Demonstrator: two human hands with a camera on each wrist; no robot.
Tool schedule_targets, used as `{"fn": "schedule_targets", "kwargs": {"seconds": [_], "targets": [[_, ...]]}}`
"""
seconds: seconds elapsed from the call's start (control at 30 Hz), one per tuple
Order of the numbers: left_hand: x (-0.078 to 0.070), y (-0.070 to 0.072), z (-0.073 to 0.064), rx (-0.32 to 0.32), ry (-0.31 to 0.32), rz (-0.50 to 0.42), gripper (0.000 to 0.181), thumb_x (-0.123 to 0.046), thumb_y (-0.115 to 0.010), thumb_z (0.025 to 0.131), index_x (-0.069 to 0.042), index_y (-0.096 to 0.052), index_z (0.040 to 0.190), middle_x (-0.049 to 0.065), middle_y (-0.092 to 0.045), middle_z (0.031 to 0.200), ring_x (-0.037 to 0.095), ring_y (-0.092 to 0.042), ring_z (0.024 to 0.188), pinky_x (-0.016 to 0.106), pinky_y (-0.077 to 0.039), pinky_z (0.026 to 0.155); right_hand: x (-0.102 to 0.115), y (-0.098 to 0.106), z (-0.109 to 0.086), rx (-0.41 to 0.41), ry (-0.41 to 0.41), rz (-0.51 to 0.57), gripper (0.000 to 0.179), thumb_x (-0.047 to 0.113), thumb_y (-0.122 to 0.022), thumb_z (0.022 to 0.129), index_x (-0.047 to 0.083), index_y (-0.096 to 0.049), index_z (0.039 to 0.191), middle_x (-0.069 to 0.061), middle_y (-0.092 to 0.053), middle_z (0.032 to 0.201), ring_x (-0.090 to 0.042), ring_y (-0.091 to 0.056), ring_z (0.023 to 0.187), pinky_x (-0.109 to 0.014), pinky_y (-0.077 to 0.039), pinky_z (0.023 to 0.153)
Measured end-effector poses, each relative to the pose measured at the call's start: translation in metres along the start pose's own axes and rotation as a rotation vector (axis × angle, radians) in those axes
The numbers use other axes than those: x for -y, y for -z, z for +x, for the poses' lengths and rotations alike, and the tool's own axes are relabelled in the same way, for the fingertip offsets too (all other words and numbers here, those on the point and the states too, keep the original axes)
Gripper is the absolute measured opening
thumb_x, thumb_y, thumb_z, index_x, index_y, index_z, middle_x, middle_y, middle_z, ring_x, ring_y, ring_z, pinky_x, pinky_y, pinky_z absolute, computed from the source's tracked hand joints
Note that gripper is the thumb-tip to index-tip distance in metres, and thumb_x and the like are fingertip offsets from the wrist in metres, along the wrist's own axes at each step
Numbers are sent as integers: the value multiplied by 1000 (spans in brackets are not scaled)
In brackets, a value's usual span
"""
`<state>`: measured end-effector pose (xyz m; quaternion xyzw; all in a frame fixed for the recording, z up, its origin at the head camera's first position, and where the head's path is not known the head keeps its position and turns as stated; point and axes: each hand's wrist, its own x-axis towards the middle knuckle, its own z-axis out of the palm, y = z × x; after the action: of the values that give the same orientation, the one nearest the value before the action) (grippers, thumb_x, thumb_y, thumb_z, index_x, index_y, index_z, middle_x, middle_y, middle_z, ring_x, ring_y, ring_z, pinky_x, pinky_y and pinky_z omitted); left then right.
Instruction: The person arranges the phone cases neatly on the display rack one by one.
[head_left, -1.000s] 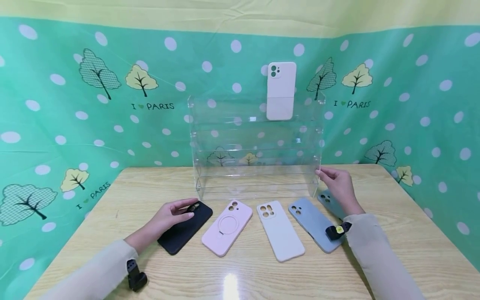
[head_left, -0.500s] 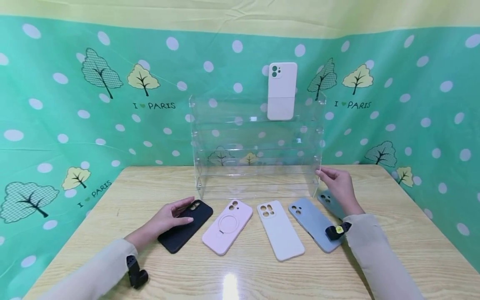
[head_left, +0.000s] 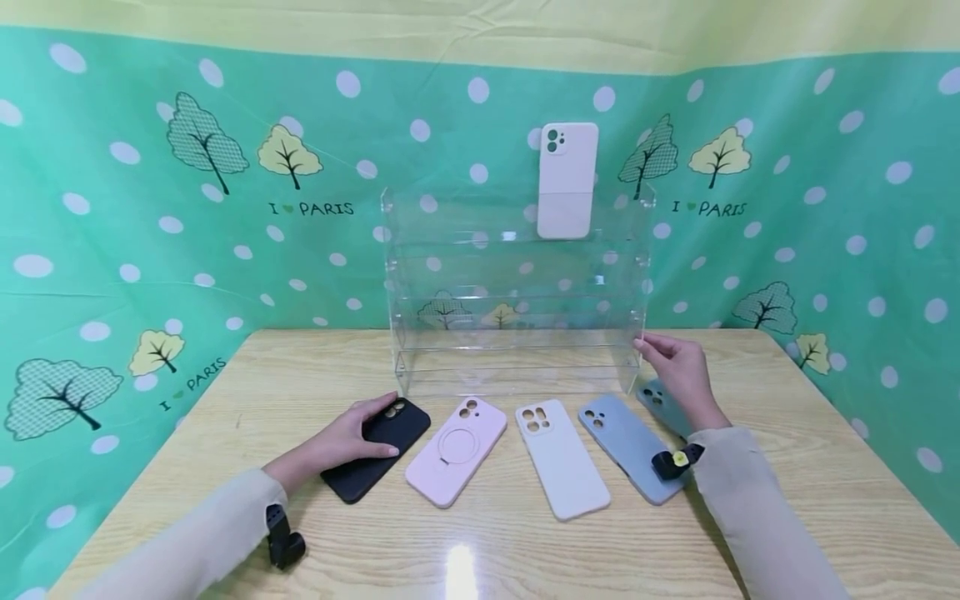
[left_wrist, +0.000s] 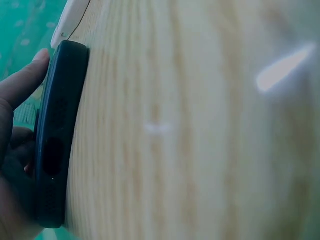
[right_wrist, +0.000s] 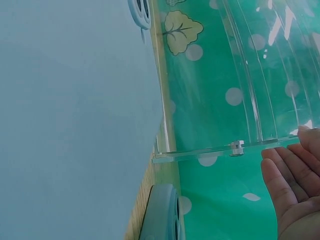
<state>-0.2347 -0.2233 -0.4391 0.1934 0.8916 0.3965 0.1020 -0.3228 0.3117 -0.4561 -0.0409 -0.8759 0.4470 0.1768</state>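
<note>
My left hand (head_left: 341,437) lies over a black phone case (head_left: 352,482) on the table, thumb reaching toward its right edge and fingers near its camera end. In the left wrist view the black case (left_wrist: 59,135) is flat on the wood, with the thumb (left_wrist: 30,77) extended over its face. A clear acrylic display rack (head_left: 517,383) stands at the back. Its right side panel is pinched by my right hand (head_left: 678,373); in the right wrist view thumb and fingers sit either side of the panel edge (right_wrist: 200,153).
Beside the black case lie a pink phone case (head_left: 446,475), a white one (head_left: 567,471), a blue-grey one (head_left: 633,450) and a teal one (head_left: 656,393) partly under the right arm. An off-white case (head_left: 567,175) stands upright on the rack's top tier. Patterned green cloth hangs behind.
My left hand has shifted slightly right over the black case, its thumb now closer to the right edge. The right hand stays at the rack's side panel.
</note>
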Motion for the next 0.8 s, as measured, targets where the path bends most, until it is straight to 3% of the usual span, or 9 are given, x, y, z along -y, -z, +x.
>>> {"fn": "schedule_targets", "kwargs": {"seconds": [0.07, 0.27, 0.3, 0.37, 0.5, 0.6, 0.67, 0.8], "targets": [[-2, 0, -1, 1, 9, 16, 94, -37, -79, 75, -4, -28, 147, 24, -34, 145, 41, -31, 131, 53, -34, 103, 7, 3, -3, 32, 9, 44, 52, 61, -53, 85, 23, -66, 119, 2, -66, 118, -12, -63, 100, -36, -55, 87], [-3, -2, -1, 2, 13, 46, 95, -39, -79, 75, -5, -28, 147, 25, -33, 144, 40, -30, 131, 53, -33, 104, 9, 4, -5, 33, 9, 36, 53, 61, -53, 85, 22, -65, 120, 1, -66, 119, -13, -63, 101, -38, -54, 88], [-3, -2, -2, 1, 13, 47, 95, -39, -79, 75, -6, -28, 147, 25, -33, 144, 40, -30, 131, 53, -33, 104, 5, 1, -2, 7, 2, -15, 57, 66, -52, 82, 25, -65, 120, 2, -66, 118, -12, -63, 100, -38, -55, 86], [-3, -2, -1, 5, 19, 44, 94, -39, -79, 75, -6, -28, 147, 24, -33, 145, 39, -30, 131, 52, -33, 104, 9, 3, -4, 12, 2, -20, 59, 65, -52, 82, 23, -65, 121, 0, -66, 119, -12, -63, 99, -36, -56, 85], [-5, -2, -2, 10, 26, 46, 95, -38, -78, 75, -5, -27, 148, 24, -32, 146, 40, -30, 132, 53, -33, 105, 42, 13, -20, 46, -20, 13, 62, 64, -54, 83, 16, -64, 122, -7, -64, 122, -17, -63, 103, -32, -56, 83], [-8, -2, -1, 17, 30, 37, 96, -37, -79, 75, -4, -25, 148, 24, -30, 148, 42, -28, 134, 55, -31, 106, 70, 21, -34, 72, -46, 47, 62, 58, -56, 86, 10, -62, 123, -12, -61, 125, -24, -61, 108, -38, -54, 88], [-10, -2, -1, 18, 28, 32, 96, -35, -79, 75, -4, -25, 148, 25, -28, 149, 43, -26, 135, 56, -29, 108, 77, 24, -38, 74, -47, 58, 59, 54, -57, 88, 7, -61, 124, -14, -60, 125, -27, -60, 110, -43, -52, 91], [-13, -2, -1, 1, 11, 56, 97, -34, -81, 73, -3, -26, 147, 24, -27, 150, 43, -25, 136, 56, -29, 108, 61, 18, -31, 51, -29, 57, 54, 51, -57, 89, 10, -62, 123, -13, -61, 124, -27, -60, 109, -44, -53, 90]]}}
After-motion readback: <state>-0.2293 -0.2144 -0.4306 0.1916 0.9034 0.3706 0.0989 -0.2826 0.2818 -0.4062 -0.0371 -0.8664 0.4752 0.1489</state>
